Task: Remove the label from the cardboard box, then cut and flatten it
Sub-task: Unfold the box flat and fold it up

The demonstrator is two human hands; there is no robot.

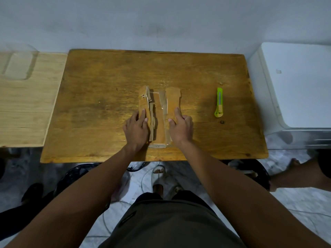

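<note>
A small brown cardboard box (160, 111) lies opened near the middle of the wooden table (100, 97), its two long flaps spread to the sides and clear tape along its edges. My left hand (137, 129) presses flat on the left flap. My right hand (180, 127) presses on the right flap. Both hands rest on the near end of the box, fingers extended. A green utility knife (219, 102) lies on the table to the right, apart from both hands. No label is visible.
A pale wooden board (26, 104) with a clear container (17, 63) adjoins the table on the left. A white appliance (295, 86) stands at the right. Another person's leg (300, 174) is at the lower right; bags and cables lie on the floor below.
</note>
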